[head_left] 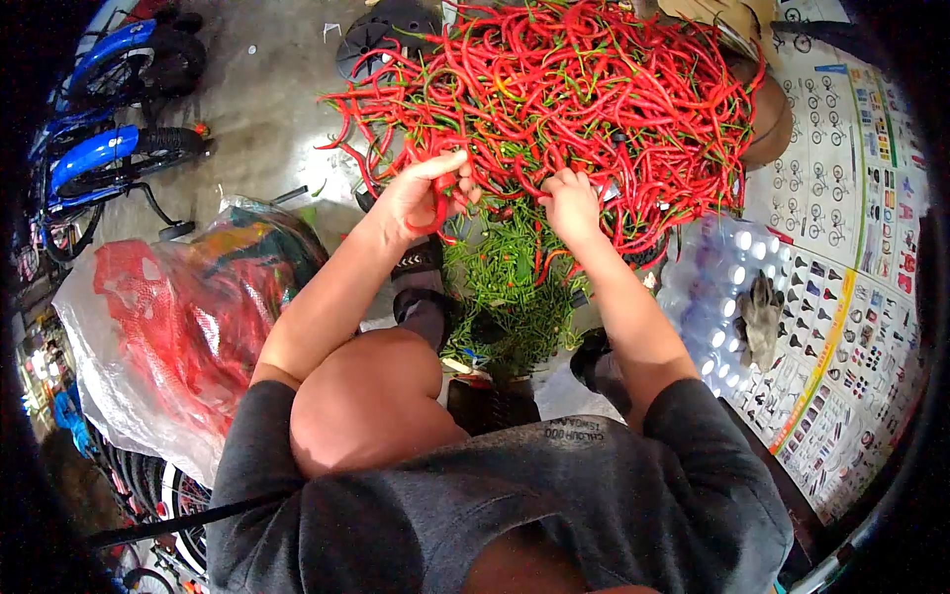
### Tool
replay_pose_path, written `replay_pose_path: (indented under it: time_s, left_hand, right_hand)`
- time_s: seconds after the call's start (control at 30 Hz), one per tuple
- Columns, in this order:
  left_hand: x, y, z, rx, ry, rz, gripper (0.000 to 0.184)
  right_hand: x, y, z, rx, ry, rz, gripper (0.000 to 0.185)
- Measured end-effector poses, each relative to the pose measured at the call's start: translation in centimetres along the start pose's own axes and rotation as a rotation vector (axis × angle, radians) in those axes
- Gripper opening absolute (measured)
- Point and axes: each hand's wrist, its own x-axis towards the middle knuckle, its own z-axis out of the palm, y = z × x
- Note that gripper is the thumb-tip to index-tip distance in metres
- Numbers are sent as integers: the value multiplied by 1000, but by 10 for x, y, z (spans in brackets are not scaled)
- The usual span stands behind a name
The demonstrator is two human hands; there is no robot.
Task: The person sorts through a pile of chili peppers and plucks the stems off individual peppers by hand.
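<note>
A large heap of long red chili peppers (pixel 594 89) with green stems spreads across the far side in front of me. My left hand (pixel 424 195), at the heap's near left edge, is closed around red chili peppers (pixel 440 210); one curves down below the fingers. At the near middle edge of the heap is my right hand (pixel 571 206), fingers bent together against the chilies; what they pinch is hidden. Between my feet, below both hands, lies a pile of green chili stems (pixel 510 297) with a few red chilies on it.
On the left, a clear plastic bag (pixel 129 366) holds red netting. Blue-fendered bicycles (pixel 99 158) stand beyond it. To the right are shrink-wrapped water bottles (pixel 708 297), a grey glove (pixel 762 322) and printed sheets of bicycle parts (pixel 841 287). A dark round base (pixel 381 40) touches the heap's far left.
</note>
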Motion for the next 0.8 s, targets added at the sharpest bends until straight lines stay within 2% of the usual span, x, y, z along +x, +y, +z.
replay_pose_path:
  time_s: [0.07,0.1,0.33,0.4,0.47,0.53,0.57,0.63,0.67,0.73,0.8]
  left_hand:
    - [7,-9,-4,3,203,-109,18]
    - [9,-17,-3,68,267,-111,24]
    - [6,-28,22,344,232,-16,22]
    - [1,-23,31,292,200,70,11]
    - [1,-25,30,332,158,72,12]
    - [1,-31,33,301,132,57,16]
    - [2,-34,30,297,128,20,20]
    - [3,-34,25,296,83,-31,22]
    - [2,-33,25,294,39,-78,23]
    - [0,-36,29,309,97,-93,26]
    - [-1,-38,31,478,54,-52,31]
  right_hand:
    - [-6,-8,-16,330,215,-108,17]
    - [-12,-20,-27,389,253,-81,17]
    - [-30,-53,-61,567,200,-193,17]
    - [-26,-54,-55,1250,-22,238,16]
    - [-18,-45,-55,1510,-16,371,22]
    - [-15,-46,-57,1877,-30,577,17]
    - [-14,-47,-54,1877,-28,580,17]
    - [-13,-47,-48,2038,164,511,10]
    - [-14,-45,-48,2038,163,513,10]
    - [-17,-43,-50,1598,159,360,6]
    - [-22,-49,-50,1584,177,354,5]
